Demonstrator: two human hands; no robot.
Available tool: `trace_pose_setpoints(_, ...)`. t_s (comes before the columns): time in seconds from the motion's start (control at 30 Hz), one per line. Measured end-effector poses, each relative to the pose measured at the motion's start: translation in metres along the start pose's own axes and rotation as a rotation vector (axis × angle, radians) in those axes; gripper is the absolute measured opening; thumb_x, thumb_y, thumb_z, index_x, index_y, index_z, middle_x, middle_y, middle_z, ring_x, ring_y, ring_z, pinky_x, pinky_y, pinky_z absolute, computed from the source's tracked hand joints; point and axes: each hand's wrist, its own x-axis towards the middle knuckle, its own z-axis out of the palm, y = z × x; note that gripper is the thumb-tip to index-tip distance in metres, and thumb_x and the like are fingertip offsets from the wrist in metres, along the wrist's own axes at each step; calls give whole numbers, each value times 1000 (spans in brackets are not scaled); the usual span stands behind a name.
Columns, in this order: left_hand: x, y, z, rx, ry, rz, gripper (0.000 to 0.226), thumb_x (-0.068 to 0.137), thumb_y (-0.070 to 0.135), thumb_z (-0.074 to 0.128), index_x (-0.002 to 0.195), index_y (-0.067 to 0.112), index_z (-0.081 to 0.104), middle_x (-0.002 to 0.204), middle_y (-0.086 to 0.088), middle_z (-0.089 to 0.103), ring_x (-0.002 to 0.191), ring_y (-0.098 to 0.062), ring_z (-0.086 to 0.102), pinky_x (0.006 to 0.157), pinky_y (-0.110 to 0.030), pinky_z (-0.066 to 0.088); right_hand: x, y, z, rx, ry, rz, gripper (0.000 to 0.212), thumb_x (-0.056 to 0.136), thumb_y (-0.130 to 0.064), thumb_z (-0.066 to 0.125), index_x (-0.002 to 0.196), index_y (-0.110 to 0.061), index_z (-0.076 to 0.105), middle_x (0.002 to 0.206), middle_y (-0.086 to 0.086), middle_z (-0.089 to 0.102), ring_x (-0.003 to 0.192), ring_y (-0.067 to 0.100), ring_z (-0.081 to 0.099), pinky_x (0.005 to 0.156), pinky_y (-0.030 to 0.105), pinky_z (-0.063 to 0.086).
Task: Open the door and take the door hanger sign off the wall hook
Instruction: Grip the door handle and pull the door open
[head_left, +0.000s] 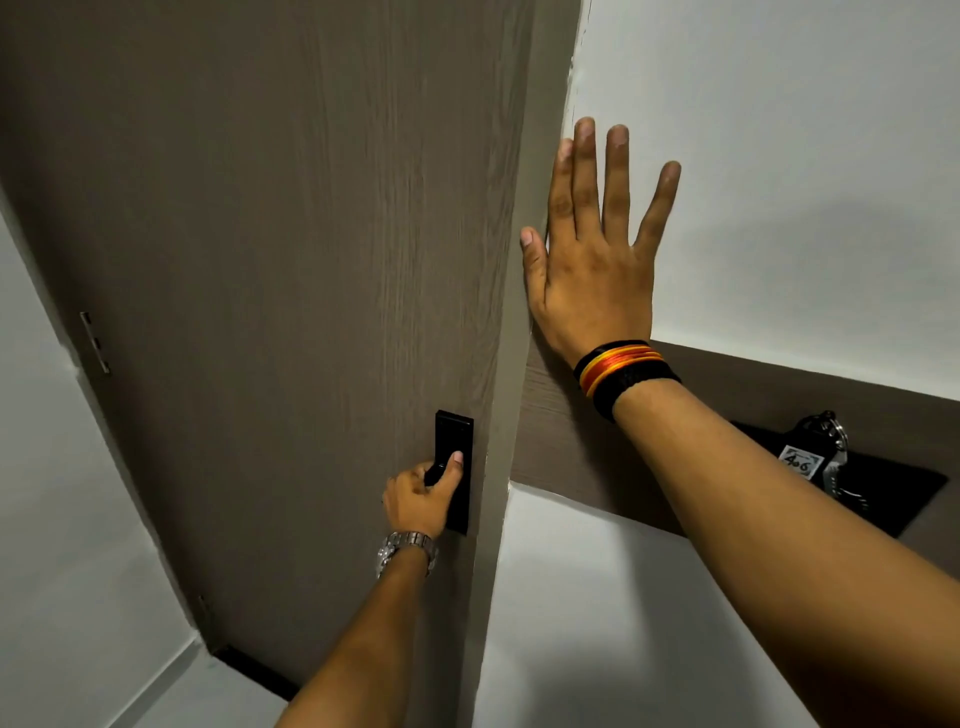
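On the key tag (800, 460): "406"

A grey-brown wood-grain door (270, 291) fills the frame from nine to twelve o'clock. Low on it, near six o'clock, the left hand (422, 500) wraps around a black lever handle (435, 474) on a tall black lock plate (454, 467), thumb laid along the top; a steel wristwatch (406, 552) sits on that wrist. Toward one o'clock the right hand (597, 260) lies flat with fingers spread, palm against the white wall (805, 182) just beside the door frame (540, 156). Red, orange and black thread bands (626, 375) circle its wrist. At four o'clock, past the right forearm, a wood-toned band (550, 452) crosses the wall, with a black panel (893, 493) holding a key tag (801, 461) marked 406. A hinge (95, 343) shows at nine o'clock
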Motion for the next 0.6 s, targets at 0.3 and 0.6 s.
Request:
trace_pose_setpoints(0.3,-19,-5,-55,188,-105,232,74,78,73,61,65,1,66,40,12,35,64,-40,57,59,-39,46,-1,-1,-2,28,-40,-3,74,109,-52,28,167,-9,11,175,13,13,160,35,12,123,66,7)
trace_pose_setpoints(0.6,-48,2,-117,468,-146,351,68,81,75,45,83,13,72,81,0,67,76,-7,48,69,-30,42,-3,1,-20,189,-144,-9,70,108,-38,40,166,-8,16,174,17,13,160,37,12,125,62,2)
